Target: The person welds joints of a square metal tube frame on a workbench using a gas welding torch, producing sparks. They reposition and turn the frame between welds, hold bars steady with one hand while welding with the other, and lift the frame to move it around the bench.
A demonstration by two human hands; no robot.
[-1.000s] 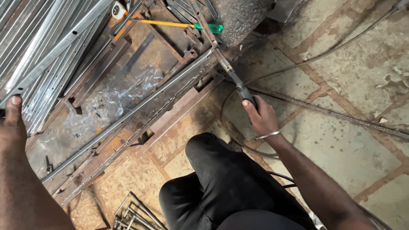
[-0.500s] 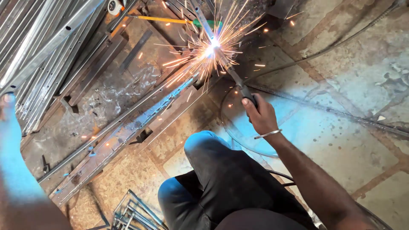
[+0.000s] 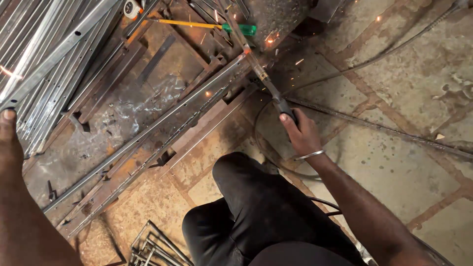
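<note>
My right hand, a metal bangle on its wrist, grips the black handle of a welding electrode holder. Its thin rod reaches up to the far end of a long steel channel that lies slantwise on a rusty welding jig. A few sparks glow near that joint. My left hand sits at the left edge, thumb up, resting against a stack of bright steel bars. What its fingers do is hidden.
A yellow rod with a green handle and a tape measure lie at the jig's far side. Cables cross the tiled floor. A wire rack lies by my black-trousered knee.
One second ago no arc burned. Half a second ago a bright burst of sparks flared at the rod's tip. Now the arc is out and only scattered sparks remain.
</note>
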